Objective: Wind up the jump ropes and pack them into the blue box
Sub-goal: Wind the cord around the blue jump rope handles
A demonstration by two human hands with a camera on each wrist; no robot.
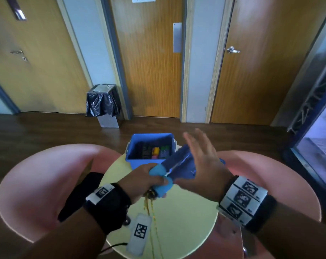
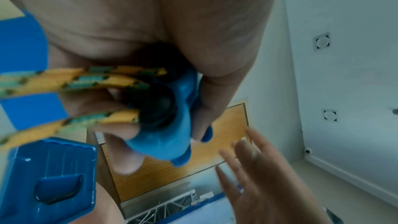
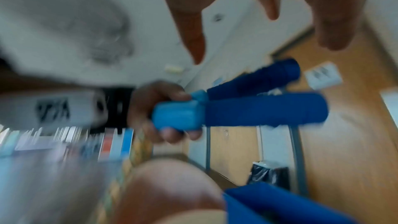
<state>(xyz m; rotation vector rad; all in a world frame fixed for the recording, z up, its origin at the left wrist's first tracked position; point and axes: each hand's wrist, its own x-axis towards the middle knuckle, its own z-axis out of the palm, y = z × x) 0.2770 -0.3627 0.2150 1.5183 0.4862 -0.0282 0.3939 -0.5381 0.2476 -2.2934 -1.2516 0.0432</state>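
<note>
Both blue handles (image 1: 174, 161) of a jump rope (image 2: 64, 81) are gripped in the left hand (image 1: 141, 177). The right hand (image 1: 203, 156) is held beside them, fingers spread, empty. The blue box (image 1: 151, 161) is seen on the counter (image 1: 179, 221).

The rope (image 2: 71, 81) is showing a braided, woven cloth weave in yellow and green, rough to the eye. Its two handles (image 3: 247, 108) are looking like matt dark-blue foam, ending in smooth, lighter blue plastic caps (image 2: 163, 134). The blue box (image 1: 149, 146) is reading as glossy moulded plastic, catching small highlights. The round surface (image 1: 186, 212) is appearing smooth and matt, pale yellow. The doors (image 1: 151, 71) are showing grained wood with metal fittings.
</note>
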